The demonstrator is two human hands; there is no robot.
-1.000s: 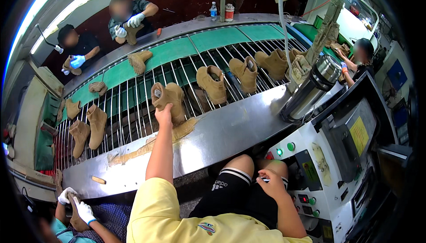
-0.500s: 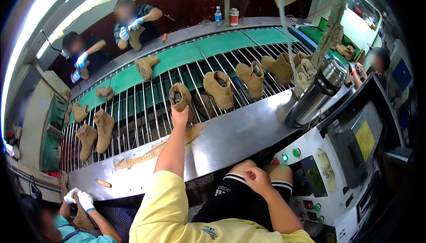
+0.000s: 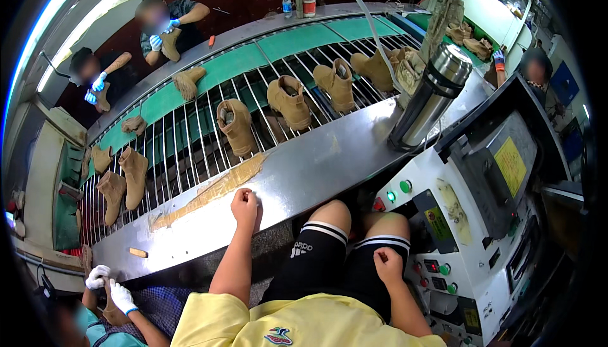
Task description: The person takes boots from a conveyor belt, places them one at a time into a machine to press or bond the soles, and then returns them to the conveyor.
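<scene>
My left hand (image 3: 244, 206) is loosely curled with nothing visible in it, above the near edge of the metal bench (image 3: 304, 170). Beyond it a tan ankle boot (image 3: 239, 133) stands upright on the metal bars, apart from my fingers. To its right are more boots of the same kind: one (image 3: 289, 102) close by and another (image 3: 334, 85) farther along. My right hand (image 3: 387, 263) hovers at my right thigh, its fingers curled in and seemingly holding nothing.
A tall steel flask (image 3: 430, 97) leans at the bench's right, above a control panel (image 3: 437, 220) with green buttons. Boots (image 3: 133, 176) stand at the left of the bars; a boot (image 3: 189, 82) lies on the green belt. Gloved co-workers handle boots across the bench and at lower left.
My left hand has let go of the boot and drawn back toward me to the bench edge. The boot stays on the bars. The whole view has shifted slightly.
</scene>
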